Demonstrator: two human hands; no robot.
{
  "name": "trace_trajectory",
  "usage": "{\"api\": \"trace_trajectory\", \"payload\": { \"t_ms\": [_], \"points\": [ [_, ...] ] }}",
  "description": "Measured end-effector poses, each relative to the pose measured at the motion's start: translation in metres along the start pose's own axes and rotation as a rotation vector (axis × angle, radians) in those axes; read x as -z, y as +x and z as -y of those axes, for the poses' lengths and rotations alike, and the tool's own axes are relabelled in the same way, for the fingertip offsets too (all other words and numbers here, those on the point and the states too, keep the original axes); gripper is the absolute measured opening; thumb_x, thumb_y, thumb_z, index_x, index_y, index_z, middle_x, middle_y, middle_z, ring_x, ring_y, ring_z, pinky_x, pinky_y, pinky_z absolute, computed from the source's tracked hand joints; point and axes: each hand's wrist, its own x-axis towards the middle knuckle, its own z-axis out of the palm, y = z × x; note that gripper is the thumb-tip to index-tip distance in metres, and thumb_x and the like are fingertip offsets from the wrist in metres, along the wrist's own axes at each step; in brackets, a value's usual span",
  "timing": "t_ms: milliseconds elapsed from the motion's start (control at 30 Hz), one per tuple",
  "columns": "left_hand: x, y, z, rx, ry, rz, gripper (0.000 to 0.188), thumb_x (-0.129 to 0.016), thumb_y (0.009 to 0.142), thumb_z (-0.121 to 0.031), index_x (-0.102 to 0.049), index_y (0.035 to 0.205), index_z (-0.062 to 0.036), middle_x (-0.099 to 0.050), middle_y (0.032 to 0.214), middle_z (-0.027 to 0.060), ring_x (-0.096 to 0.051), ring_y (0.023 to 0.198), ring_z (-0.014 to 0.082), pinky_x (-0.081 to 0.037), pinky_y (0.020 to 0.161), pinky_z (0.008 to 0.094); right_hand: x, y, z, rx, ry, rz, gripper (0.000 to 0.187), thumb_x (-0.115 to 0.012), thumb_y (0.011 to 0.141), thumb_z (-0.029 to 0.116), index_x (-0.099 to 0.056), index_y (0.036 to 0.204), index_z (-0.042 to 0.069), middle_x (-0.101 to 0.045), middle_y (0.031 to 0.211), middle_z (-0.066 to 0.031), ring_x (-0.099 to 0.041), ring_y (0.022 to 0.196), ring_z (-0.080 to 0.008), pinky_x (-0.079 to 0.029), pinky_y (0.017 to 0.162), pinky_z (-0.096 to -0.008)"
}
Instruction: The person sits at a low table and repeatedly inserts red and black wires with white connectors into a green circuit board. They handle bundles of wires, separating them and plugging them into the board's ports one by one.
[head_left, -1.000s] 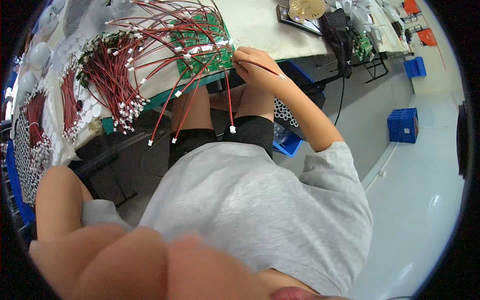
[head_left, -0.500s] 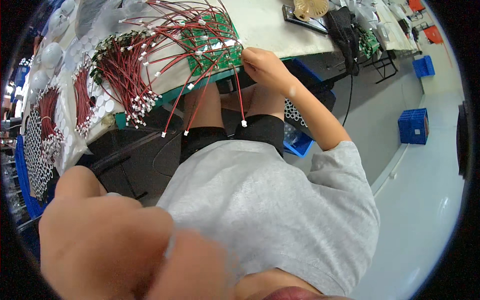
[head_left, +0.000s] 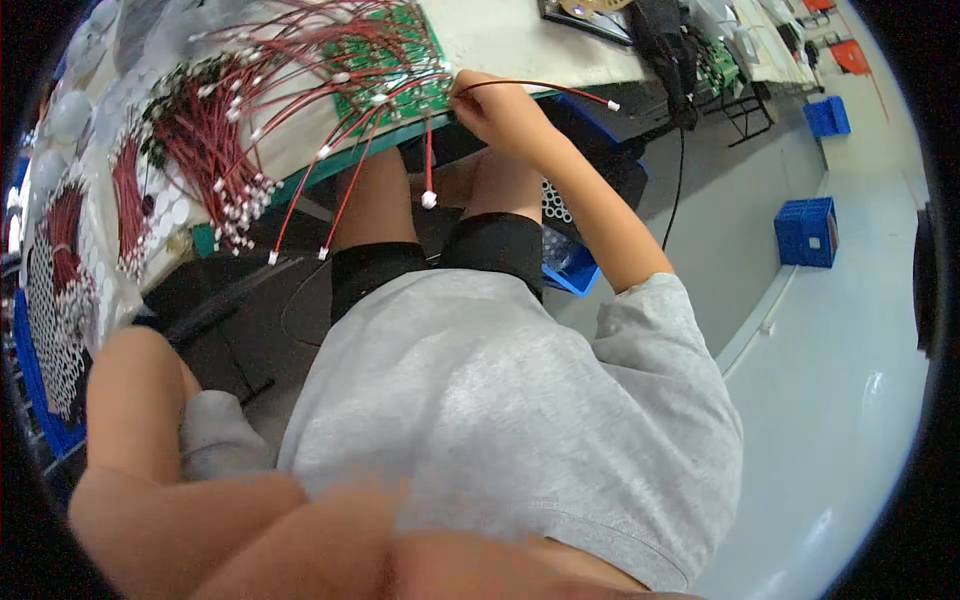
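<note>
My right hand [head_left: 492, 108] is at the near right edge of the green circuit board panel [head_left: 405, 100]. Its fingers are pinched on a red-and-black wire lead [head_left: 545, 85], which arcs over the hand to a white connector on the right. Other red-and-black leads spread across the panel, and several hang over the table edge with white connectors at their ends. My left hand [head_left: 240, 545] is raised close to the camera at the lower left, large and smeared by motion. Its fingers cannot be made out, nor whether they hold anything.
Left of the panel lie bundles of red leads [head_left: 215, 150] with white connectors and white discs [head_left: 172, 212]. A black cloth-like item [head_left: 665, 50] and a dark tray [head_left: 590, 25] are at the table's back right. Blue crates [head_left: 806, 232] stand on the floor.
The view has shifted, so the table sits further left and up. A lead now arcs rightward over my right hand. My left hand has moved lower in the picture, across my front.
</note>
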Motion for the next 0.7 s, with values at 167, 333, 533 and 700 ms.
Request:
{"api": "trace_trajectory", "payload": {
  "t_ms": [167, 333, 533, 700],
  "points": [
    [0.0014, 0.0035, 0.0045, 0.012, 0.008, 0.017, 0.012, -0.057, 0.060, -0.014, -0.050, 0.063, -0.0055, -0.052, 0.056, 0.0090, -0.048, 0.044, 0.0194, -0.036, 0.038, 0.0280, -0.0050, -0.0017, 0.0002, 0.036, 0.100, -0.033, 0.009, -0.053, 0.072, 0.006, -0.051, 0.079, 0.000, -0.053, 0.066, -0.0148, -0.053, 0.058, -0.0230, -0.042, 0.055, -0.0291],
    [0.0012, 0.0062, 0.0073, 0.014, -0.002, 0.035, 0.012, -0.057, 0.059, -0.015, -0.050, 0.061, -0.0057, -0.052, 0.055, 0.0089, -0.048, 0.043, 0.0198, -0.036, 0.037, 0.0282, -0.0042, -0.0044, -0.0008, -0.008, 0.084, -0.032, 0.009, -0.054, 0.072, 0.006, -0.051, 0.079, 0.000, -0.053, 0.066, -0.0138, -0.053, 0.058, -0.0208, -0.043, 0.055, -0.0279],
    [0.0043, 0.0048, 0.0055, 0.016, -0.003, 0.030, 0.013, -0.057, 0.059, -0.016, -0.049, 0.059, -0.0060, -0.052, 0.054, 0.0088, -0.048, 0.042, 0.0204, -0.037, 0.037, 0.0285, -0.0042, -0.0030, 0.0007, 0.010, 0.086, -0.054, 0.010, -0.054, 0.073, 0.007, -0.051, 0.079, 0.000, -0.053, 0.065, -0.0133, -0.054, 0.057, -0.0203, -0.043, 0.055, -0.0281],
    [0.0052, 0.0038, 0.0025, 0.031, -0.007, 0.033, 0.014, -0.058, 0.058, -0.017, -0.049, 0.057, -0.0062, -0.052, 0.053, 0.0087, -0.048, 0.042, 0.0209, -0.037, 0.036, 0.0288, -0.0044, -0.0031, 0.0006, 0.022, 0.092, -0.048, 0.010, -0.055, 0.073, 0.008, -0.051, 0.079, 0.001, -0.054, 0.065, -0.0125, -0.053, 0.057, -0.0188, -0.043, 0.055, -0.0274]
  ]
}}
